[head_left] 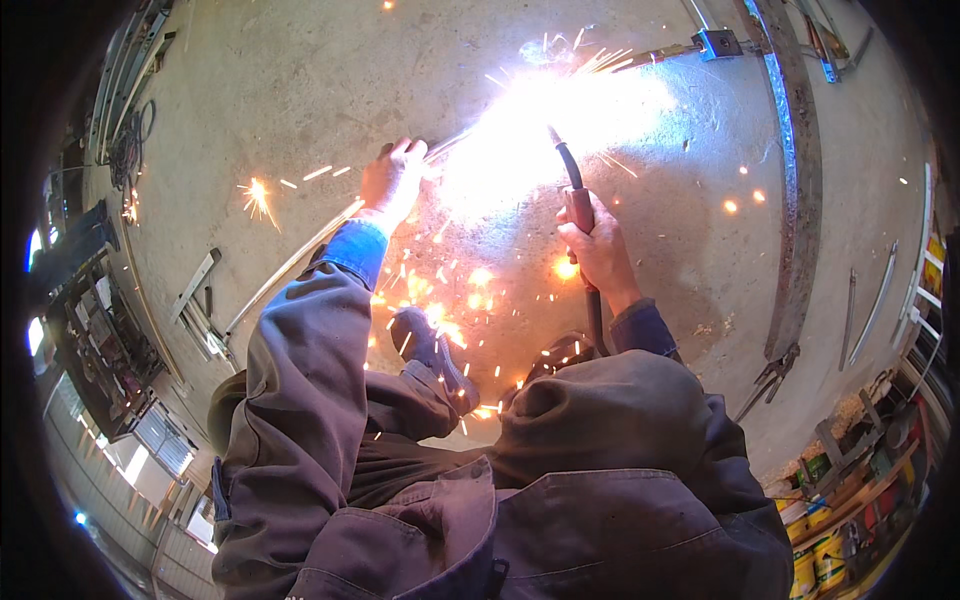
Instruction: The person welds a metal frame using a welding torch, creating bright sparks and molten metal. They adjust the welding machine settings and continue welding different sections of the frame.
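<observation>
In my right hand (603, 250) is a welding torch (578, 205) with a reddish-brown handle and a black curved neck, my fingers wrapped round the handle. Its tip points up and left into a blinding white glare (545, 120), which hides the spot being welded. My left hand (393, 182) is closed around a thin metal bar (290, 268) that slants from the lower left up into the glare. Orange sparks (437, 318) fly between my arms and over my shoe (435, 350). A dark cable runs down from the torch past my right wrist.
A long steel beam (790, 200) lies along the right, with pliers (770, 380) at its near end. Beside its far end sits a blue clamp (716, 44). Metal offcuts (197, 295) lie at left. Tools and yellow containers (828, 560) crowd the lower right.
</observation>
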`<state>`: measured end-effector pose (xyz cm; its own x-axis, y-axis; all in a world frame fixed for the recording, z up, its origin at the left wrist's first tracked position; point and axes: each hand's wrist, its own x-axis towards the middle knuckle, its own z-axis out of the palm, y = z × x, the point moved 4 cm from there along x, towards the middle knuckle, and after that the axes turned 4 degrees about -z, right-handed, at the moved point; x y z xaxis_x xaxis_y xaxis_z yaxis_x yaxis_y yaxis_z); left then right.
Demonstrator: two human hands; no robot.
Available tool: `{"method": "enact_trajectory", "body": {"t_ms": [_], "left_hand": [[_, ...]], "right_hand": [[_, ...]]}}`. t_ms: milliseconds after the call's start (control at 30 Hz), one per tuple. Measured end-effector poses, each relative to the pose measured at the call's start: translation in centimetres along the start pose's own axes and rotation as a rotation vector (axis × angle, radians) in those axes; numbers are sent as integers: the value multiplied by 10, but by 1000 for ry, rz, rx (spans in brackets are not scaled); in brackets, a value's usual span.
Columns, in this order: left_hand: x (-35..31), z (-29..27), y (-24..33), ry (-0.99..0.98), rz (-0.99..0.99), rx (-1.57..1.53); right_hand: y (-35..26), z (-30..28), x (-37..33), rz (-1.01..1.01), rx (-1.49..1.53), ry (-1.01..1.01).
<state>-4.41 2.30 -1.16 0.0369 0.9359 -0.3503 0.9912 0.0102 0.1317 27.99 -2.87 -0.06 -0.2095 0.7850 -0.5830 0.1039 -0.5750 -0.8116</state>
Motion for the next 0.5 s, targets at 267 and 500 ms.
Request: {"method": "enact_trajectory", "body": {"t_ms": [267, 500], "left_hand": [[0, 1, 2, 57, 42, -35], [-3, -6, 5, -8, -11, 12]], "right_hand": [[4, 1, 1, 3, -16, 37], [9, -3, -2, 115, -162, 22]]}}
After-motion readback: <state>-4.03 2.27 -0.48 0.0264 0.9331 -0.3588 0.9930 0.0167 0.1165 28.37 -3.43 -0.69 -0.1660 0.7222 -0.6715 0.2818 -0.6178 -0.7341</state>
